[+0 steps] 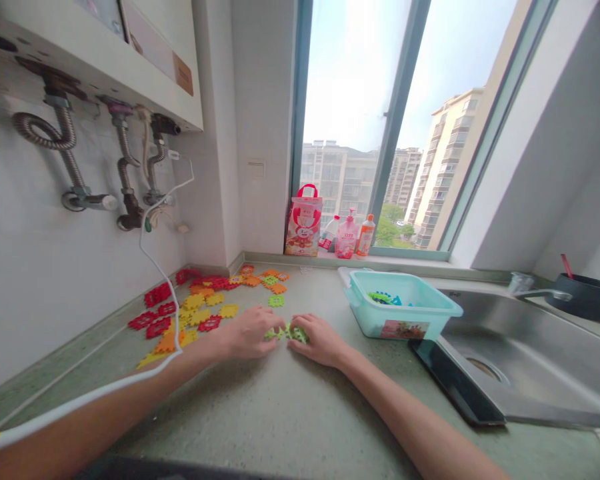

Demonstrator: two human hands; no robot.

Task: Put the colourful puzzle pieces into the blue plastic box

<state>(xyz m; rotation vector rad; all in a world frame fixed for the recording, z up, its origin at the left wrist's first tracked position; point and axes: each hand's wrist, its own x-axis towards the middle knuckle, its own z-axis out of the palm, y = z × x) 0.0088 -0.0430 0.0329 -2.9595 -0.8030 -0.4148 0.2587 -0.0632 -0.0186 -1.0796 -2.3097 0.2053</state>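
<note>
My left hand [255, 333] and my right hand [321, 341] come together low over the middle of the counter, fingers curled. Between the left fingers is a light-green interlocking plastic tile [274, 333], mostly covered. The right fingers close on another green interlocking tile [299, 334]. The two tiles sit very near each other; whether they are joined I cannot tell. A single green tile [276, 301] lies flat just beyond my hands. To the left spreads a loose pile of similar tiles: red ones [159, 294], yellow ones [194, 301] and orange ones [166, 341].
A turquoise tub [405, 313] holding some green and blue pieces stands right of my hands. Beside it lies a black phone [455, 381] along the steel sink [540, 367]. A white cable [145, 250] hangs across my left forearm. Bottles [347, 237] line the windowsill.
</note>
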